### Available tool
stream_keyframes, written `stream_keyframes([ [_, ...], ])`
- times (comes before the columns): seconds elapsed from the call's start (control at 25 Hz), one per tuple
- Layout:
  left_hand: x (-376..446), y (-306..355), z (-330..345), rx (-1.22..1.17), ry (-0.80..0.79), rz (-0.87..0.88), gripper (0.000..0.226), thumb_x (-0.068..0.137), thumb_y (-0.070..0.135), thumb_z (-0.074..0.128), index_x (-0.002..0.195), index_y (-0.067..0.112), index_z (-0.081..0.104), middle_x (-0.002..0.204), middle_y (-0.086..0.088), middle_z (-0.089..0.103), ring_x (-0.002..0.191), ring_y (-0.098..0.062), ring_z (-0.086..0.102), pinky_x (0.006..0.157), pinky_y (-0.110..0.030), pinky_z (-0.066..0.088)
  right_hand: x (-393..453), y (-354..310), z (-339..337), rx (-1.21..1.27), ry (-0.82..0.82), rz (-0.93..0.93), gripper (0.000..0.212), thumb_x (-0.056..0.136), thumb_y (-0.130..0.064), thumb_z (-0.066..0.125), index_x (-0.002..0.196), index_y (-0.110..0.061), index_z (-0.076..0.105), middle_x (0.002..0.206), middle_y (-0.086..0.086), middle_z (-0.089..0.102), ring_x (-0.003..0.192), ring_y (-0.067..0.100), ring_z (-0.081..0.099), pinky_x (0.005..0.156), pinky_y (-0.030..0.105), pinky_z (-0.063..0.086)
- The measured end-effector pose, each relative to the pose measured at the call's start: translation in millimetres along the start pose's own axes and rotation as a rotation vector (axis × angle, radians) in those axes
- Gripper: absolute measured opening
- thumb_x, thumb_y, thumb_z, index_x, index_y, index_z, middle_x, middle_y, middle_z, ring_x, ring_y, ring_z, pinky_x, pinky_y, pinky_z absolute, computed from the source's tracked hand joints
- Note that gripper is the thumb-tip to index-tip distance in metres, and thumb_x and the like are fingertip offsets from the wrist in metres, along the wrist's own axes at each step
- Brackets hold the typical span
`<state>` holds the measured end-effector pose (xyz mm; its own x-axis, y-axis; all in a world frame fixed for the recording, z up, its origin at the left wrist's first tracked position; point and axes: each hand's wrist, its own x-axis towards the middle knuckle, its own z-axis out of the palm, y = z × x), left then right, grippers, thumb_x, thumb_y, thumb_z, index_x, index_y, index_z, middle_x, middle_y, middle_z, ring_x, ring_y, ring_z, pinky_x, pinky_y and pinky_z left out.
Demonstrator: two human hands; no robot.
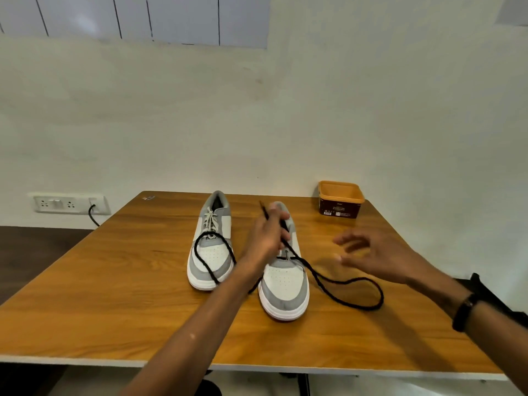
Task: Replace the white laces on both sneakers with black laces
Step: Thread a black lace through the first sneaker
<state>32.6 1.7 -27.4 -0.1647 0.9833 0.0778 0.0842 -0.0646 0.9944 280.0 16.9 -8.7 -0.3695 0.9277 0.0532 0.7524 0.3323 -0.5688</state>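
Two grey and white sneakers stand side by side on the wooden table (114,295), toes toward me. The left sneaker (211,252) still carries white laces (211,221). The right sneaker (285,284) has a black lace (343,284) threaded through its lowest eyelets; one side loops over the table to the right, the other drapes across the left sneaker's toe. My left hand (265,238) pinches one end of the black lace above the right sneaker. My right hand (377,255) hovers to the right of that shoe with fingers spread, holding nothing.
An orange-rimmed brown tub (340,200) sits at the table's far right corner by the wall. A wall socket panel (68,203) with a black cable is at the left. A dark wristband circles my right wrist.
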Motion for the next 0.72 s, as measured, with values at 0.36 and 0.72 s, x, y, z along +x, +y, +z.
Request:
stream_keyframes([
  [0.36, -12.6, -38.8, 17.2, 0.529, -0.08, 0.201, 0.031, 0.108, 0.023, 0.039, 0.121, 0.017, 0.066, 0.079, -0.004, 0.071, 0.067, -0.02, 0.069, 0.056, -0.036, 0.054, 20.0, -64.9, 69.8, 0.309, 0.344, -0.346, 0.011, 0.094, -0.025, 0.078, 0.103, -0.023, 0.082, 0.094, -0.016, 0.076, 0.09, 0.0, 0.071, 0.076, 0.018, 0.056],
  [0.72, -39.1, -85.9, -35.4, 0.518, 0.193, 0.298, 0.03, 0.102, 0.055, 0.058, 0.111, 0.028, 0.068, 0.088, 0.014, 0.064, 0.08, -0.001, 0.061, 0.064, -0.02, 0.052, 39.1, -51.9, 75.1, 0.185, 0.38, -0.217, 0.024, 0.098, -0.028, 0.073, 0.122, -0.028, 0.071, 0.087, -0.014, 0.078, 0.079, -0.005, 0.071, 0.073, 0.019, 0.06],
])
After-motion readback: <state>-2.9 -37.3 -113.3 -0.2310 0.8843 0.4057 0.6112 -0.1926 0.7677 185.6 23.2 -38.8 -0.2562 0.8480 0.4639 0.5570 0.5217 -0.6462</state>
